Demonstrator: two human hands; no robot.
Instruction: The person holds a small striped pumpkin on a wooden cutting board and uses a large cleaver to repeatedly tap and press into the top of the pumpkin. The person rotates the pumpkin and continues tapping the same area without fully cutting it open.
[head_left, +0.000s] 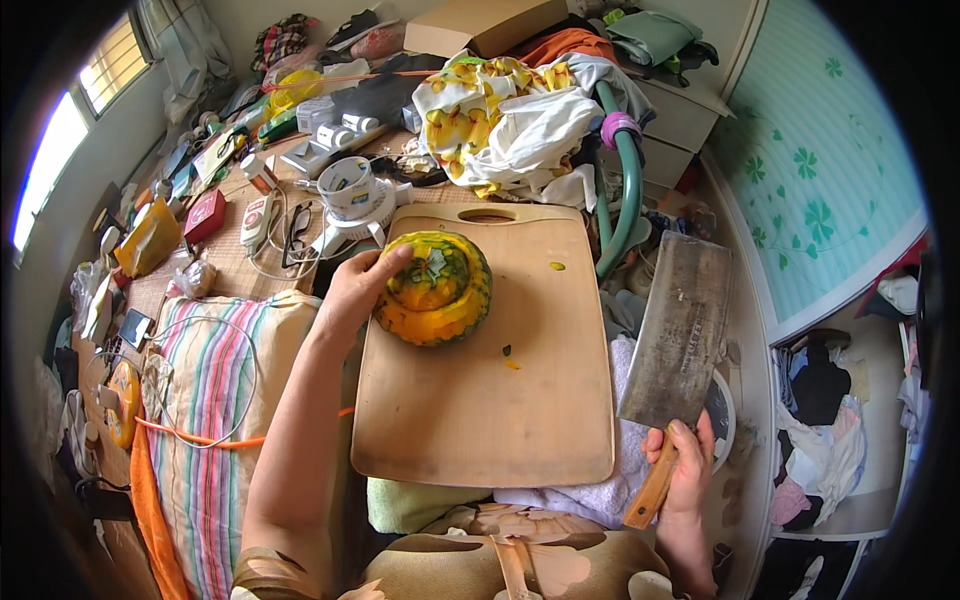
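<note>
A round orange and green pumpkin (431, 292) sits on the upper left part of a wooden cutting board (480, 420). Its skin shows a ring-shaped ridge around the top. My left hand (369, 276) rests against the pumpkin's left side, thumb on top, the other fingers partly hidden. To the right of the board, my right hand (686, 461) grips the wooden handle of a Chinese cleaver (679, 330), whose broad dark blade points up and away from me. Small peel scraps (511, 364) lie on the board, with another green and yellow scrap (556, 265) near its upper right.
The board lies over my lap, with a lilac towel (626, 375) under its right side. Left is a striped cushion (225, 360) with a cable across it. Beyond the board are a white appliance (360, 202), eyeglasses (298, 229), heaped clothes (502, 112) and a green curved tube (626, 195).
</note>
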